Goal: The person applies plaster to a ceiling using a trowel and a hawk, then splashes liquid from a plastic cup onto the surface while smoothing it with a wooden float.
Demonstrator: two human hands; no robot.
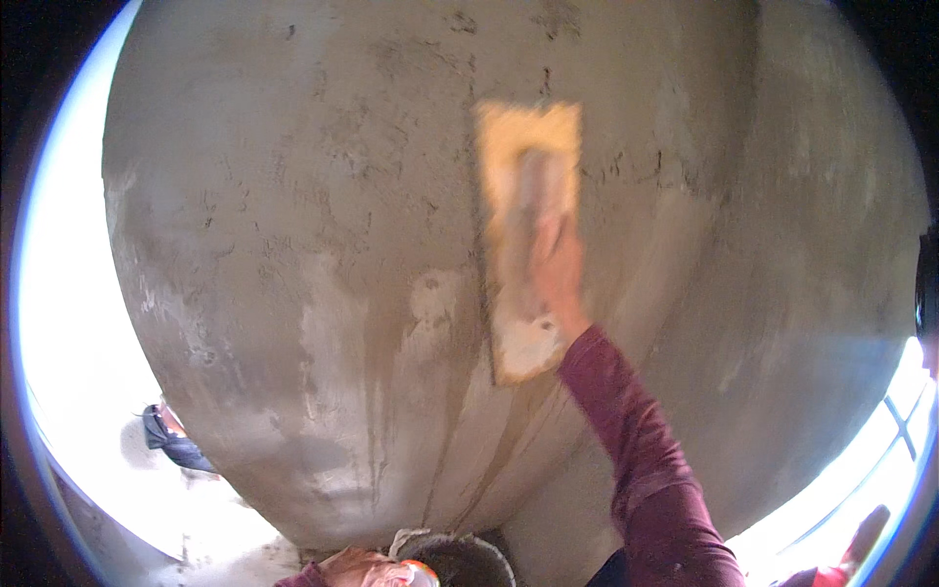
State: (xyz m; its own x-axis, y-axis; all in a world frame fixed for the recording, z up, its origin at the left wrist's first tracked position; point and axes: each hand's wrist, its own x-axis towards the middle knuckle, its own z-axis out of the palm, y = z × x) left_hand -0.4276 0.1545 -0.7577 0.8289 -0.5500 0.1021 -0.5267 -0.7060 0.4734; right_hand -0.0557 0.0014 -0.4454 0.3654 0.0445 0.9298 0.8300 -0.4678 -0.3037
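Observation:
My right hand (559, 264) is wrapped round the handle of a long yellow-orange plastering float (497, 230), smeared by motion. The float stands nearly upright against a grey, wet-plastered wall (293, 176), with pale plaster smeared on its lower end. Low in the picture, my left hand (354, 565) is bent beside a bucket, with its fingers partly cut off by the lower edge. An orange and white thing (423, 571) shows at its fingers; I cannot make out what it is.
A dark bucket (511, 565) with a plaster-caked rim stands at the wall's foot. Beyond the wall's left edge, part of a person in dark clothing (181, 450) shows against bright light. A barred window (895, 430) and something red (831, 575) are at the lower right.

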